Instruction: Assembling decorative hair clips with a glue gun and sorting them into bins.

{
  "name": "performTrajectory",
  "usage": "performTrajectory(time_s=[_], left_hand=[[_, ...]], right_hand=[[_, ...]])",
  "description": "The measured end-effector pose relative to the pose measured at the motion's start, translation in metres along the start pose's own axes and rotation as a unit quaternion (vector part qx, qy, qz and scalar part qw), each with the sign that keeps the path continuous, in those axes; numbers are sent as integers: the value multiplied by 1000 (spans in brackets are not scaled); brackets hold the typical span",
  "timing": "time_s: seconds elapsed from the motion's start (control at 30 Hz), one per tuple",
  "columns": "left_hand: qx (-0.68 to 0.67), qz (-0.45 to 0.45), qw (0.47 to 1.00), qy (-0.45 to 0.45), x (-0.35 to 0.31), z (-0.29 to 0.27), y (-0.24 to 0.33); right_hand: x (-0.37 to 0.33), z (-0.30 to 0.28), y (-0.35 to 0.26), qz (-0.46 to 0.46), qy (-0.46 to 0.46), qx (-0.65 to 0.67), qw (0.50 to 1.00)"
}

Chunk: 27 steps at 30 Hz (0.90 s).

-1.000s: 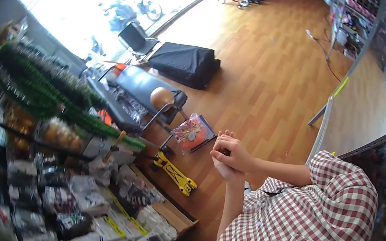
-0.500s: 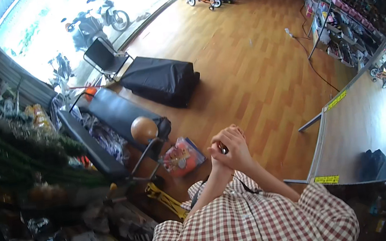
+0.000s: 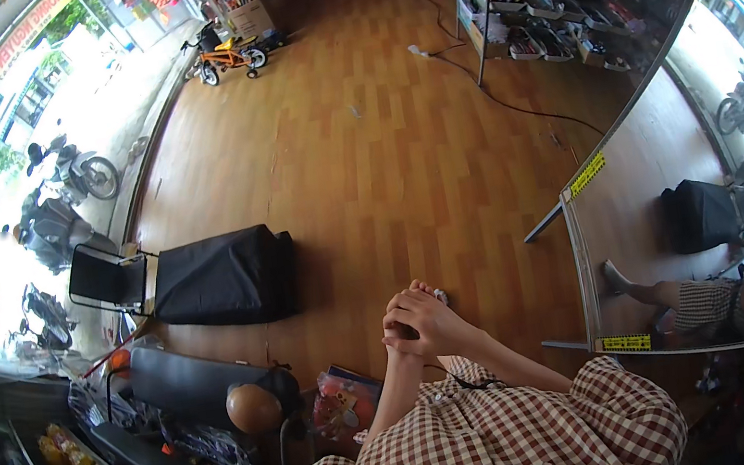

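In front of my checked shirt, my left hand [image 3: 398, 344] and my right hand [image 3: 431, 318] are pressed together. The right lies over the left and covers most of its fingers. Both are closed, with fingers curled round each other. A small dark gap shows between them, and whatever is inside, if anything, is hidden. Just left of my forearms sits a clear plastic bag [image 3: 340, 405] with red and orange contents. Beyond it, a tan ball [image 3: 254, 408] rests at the end of a black padded bench [image 3: 184, 383].
A black-covered box [image 3: 222, 278] and a folding chair [image 3: 110, 279] stand at the left by the open shopfront. A large framed mirror [image 3: 637, 278] leans at the right. Farther off are an orange child's bicycle [image 3: 230, 59], a loaded shelf rack [image 3: 541, 11] and a floor cable [image 3: 533, 110].
My view has turned left, so the bench, box and chair sit lower and the shopfront shows more. My hands stay clasped; the shiny brown spot seen between them earlier is now a dark gap.
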<state>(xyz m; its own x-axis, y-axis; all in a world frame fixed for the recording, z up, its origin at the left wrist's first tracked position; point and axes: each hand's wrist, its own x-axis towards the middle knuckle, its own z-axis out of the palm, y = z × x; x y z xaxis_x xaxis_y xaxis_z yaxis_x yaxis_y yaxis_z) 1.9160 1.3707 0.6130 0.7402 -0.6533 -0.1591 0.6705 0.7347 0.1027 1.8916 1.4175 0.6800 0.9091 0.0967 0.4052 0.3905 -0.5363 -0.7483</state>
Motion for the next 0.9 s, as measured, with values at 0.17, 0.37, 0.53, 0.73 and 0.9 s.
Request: performTrajectory(time_s=[0.17,0.37,0.53,0.73,0.9], left_hand=[[46,-97,993,51,59,24,57],[80,-192,972,112,141,18,68],[83,-280,951,101,262,-27,30],[72,-361,927,76,417,-68,-27],[44,-410,907,79,518,-89,-27]], right_hand=[[48,-47,85,69,51,17,996],[99,-133,136,125,136,-59,981],[130,-203,203,118,223,-105,962],[162,-284,297,118,280,-180,935],[203,-366,351,186,312,-148,920]])
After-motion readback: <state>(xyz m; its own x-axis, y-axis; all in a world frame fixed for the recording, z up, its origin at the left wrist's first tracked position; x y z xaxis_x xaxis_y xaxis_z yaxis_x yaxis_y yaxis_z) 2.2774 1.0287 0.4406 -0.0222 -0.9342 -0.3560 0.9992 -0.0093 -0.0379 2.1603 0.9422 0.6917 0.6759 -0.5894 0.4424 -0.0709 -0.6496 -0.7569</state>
